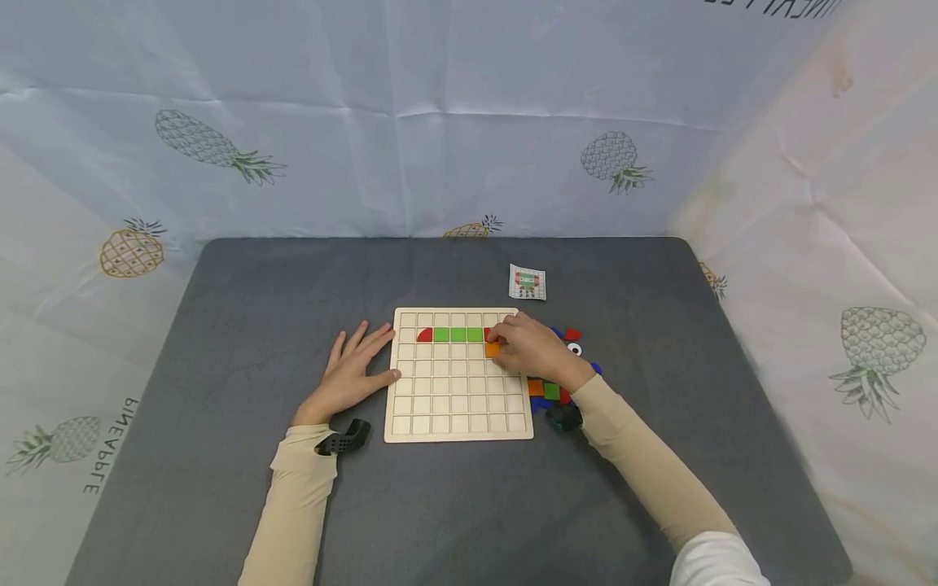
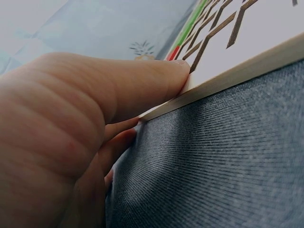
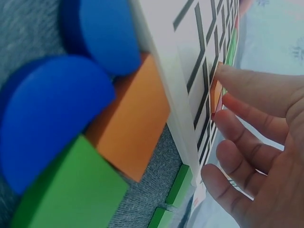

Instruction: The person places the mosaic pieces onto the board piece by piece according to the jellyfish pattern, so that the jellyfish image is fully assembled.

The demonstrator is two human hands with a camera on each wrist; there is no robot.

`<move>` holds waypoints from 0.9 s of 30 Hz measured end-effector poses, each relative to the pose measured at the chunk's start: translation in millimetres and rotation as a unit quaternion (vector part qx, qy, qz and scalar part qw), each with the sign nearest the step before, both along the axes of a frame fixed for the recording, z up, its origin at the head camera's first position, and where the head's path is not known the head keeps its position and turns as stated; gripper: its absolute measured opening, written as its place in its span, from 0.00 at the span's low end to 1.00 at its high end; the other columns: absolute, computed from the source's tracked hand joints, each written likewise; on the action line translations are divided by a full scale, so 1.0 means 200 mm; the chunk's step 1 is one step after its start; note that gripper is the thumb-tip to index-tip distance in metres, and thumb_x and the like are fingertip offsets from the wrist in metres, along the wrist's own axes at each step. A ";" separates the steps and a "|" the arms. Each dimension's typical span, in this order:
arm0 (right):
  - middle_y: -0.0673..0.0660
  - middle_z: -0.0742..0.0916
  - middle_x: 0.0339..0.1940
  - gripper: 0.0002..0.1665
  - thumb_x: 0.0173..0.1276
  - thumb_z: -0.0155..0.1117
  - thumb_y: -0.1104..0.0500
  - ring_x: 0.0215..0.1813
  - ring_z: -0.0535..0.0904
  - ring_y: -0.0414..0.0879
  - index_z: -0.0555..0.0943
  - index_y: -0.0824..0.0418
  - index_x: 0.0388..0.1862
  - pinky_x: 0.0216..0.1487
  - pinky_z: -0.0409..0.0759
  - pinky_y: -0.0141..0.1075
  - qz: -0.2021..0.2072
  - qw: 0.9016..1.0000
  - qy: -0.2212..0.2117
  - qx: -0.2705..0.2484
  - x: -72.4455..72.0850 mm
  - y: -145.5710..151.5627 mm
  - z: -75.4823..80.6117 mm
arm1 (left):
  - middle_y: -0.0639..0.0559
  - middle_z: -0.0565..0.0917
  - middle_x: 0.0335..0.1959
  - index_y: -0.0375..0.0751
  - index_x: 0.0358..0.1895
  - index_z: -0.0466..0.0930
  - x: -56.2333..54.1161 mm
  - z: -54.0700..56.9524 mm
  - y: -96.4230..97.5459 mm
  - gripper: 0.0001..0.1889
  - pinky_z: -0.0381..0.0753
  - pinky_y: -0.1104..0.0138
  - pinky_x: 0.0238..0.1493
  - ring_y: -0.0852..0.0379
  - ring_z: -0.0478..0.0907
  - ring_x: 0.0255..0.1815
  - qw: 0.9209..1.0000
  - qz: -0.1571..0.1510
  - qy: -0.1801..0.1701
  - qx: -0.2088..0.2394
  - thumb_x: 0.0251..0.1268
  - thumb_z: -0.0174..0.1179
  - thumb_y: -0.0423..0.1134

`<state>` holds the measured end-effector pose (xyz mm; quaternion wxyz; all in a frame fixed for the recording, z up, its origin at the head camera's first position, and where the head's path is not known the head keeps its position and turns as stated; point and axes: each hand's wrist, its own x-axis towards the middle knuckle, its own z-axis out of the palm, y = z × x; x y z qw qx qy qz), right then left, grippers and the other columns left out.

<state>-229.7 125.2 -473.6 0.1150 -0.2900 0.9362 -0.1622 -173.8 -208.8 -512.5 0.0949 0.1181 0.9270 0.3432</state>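
A pale wooden grid board [image 1: 440, 404] lies on the dark table. In its second row sit a red quarter-round tile [image 1: 425, 334], several green square tiles [image 1: 458, 334] and another red tile, partly hidden by my right hand. My right hand [image 1: 533, 348] pinches an orange square tile [image 1: 493, 350] at the board, just below that red tile. In the right wrist view, thumb and fingertips meet the edges of this orange tile [image 3: 216, 92]. My left hand [image 1: 352, 378] rests with fingers spread at the board's left edge, its thumb [image 2: 156, 85] on the rim.
Loose tiles lie beside the board's right edge, partly under my right forearm: an orange square [image 3: 130, 118], a green square [image 3: 71, 185], blue rounded pieces [image 3: 52, 114] and a red piece [image 1: 572, 334]. A small picture card [image 1: 528, 282] lies behind the board.
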 end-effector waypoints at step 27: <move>0.52 0.85 0.43 0.14 0.71 0.68 0.53 0.45 0.75 0.49 0.87 0.57 0.51 0.42 0.78 0.37 -0.040 0.998 -0.041 -0.010 0.09 0.16 0.17 | 0.44 0.57 0.83 0.45 0.80 0.58 0.00 -0.01 0.00 0.42 0.23 0.42 0.81 0.39 0.37 0.86 1.000 -0.001 0.010 -0.005 0.67 0.66 0.51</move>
